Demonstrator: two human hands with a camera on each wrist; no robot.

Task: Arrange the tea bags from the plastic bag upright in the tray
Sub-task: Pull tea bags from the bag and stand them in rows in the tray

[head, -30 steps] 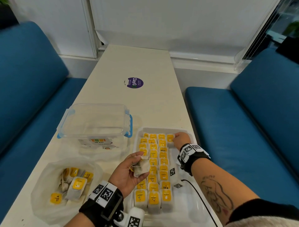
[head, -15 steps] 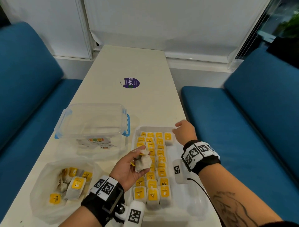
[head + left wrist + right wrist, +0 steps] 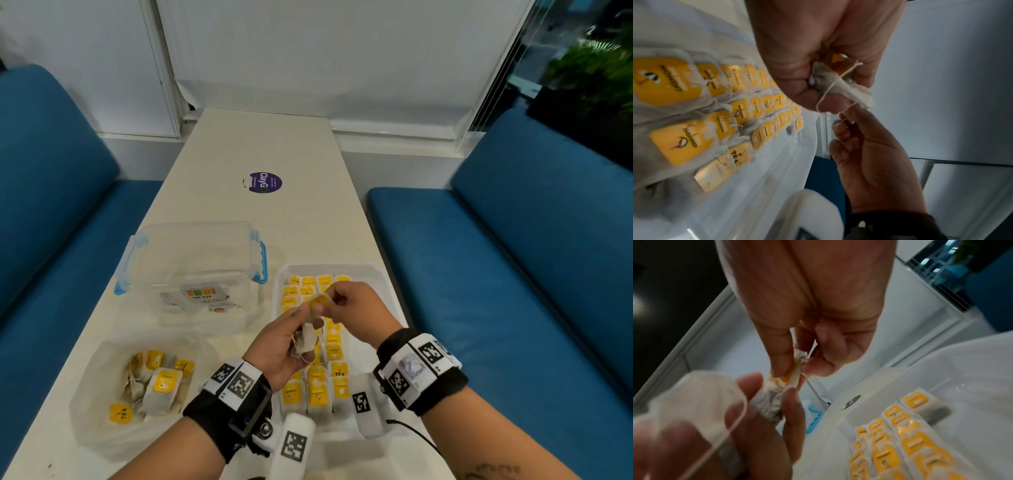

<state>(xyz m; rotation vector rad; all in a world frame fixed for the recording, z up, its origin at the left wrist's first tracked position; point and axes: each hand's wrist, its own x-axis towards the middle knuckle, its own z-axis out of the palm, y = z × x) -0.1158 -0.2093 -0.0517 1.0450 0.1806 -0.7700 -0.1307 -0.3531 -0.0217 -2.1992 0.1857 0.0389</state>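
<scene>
My left hand [image 3: 306,322] hovers over the white tray [image 3: 373,274] and grips a small bunch of tea bags [image 3: 306,339], white pouches with strings [image 3: 838,84]. My right hand [image 3: 330,298] meets it from the right and pinches the yellow tag [image 3: 791,376] of one tea bag still held between my left thumb and fingers [image 3: 785,404]. Another pouch [image 3: 694,402] lies across my left fingers. Several yellow-tagged tea bags [image 3: 317,394] stand upright in rows in the tray. The plastic bag [image 3: 92,421] at front left holds several loose tea bags [image 3: 161,387].
A clear lidded box with blue clips [image 3: 191,260] stands left of the tray's far end. A purple round sticker [image 3: 265,182] lies further up the white table [image 3: 260,137]. Blue benches [image 3: 513,274] run along both sides of the table.
My right hand left the tray's far right corner, came back to my left hand and pinched a tea bag there. My left hand rose a little over the tray.
</scene>
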